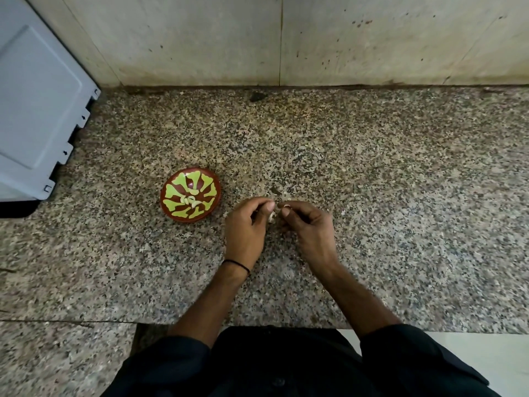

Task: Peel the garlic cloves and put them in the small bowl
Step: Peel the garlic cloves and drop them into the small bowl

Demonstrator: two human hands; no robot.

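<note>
**Two hands pinch one garlic clove just right of the small bowl**

Both hands meet over the bench, fingertips nearly touching. The left hand (246, 223) has its fingers curled and its thumb pressed on a pale garlic clove (272, 217). The right hand (307, 226) pinches the same clove from the other side with its thumb and bent fingers. Only slivers of the clove show between the thumbs, so whether skin is on it cannot be told. One thin black thread (237, 264) circles the left wrist. Two dark sleeves are cut off by the bottom edge.

The clove is held just right of the one small round red-brown bowl with a yellow-green petal pattern (189, 183), apart from it. In the bowl's middle lies a little heap of pale peeled cloves (191, 200); perhaps three or four, but they overlap and blend with the pattern, so the count is unsure.

Right of the bowl, just beyond the fingertips, a few small scraps (275, 192) lie on the speckled brown granite bench (386, 173), hard to tell from the stone's own flecks. Well behind the bowl, one dark lump (257, 96) sits where the bench meets the stained pale tiled wall (200, 38). Left of the bowl stands one grey-white plastic panel with notched edges (34, 110), cut off by the frame.
</note>
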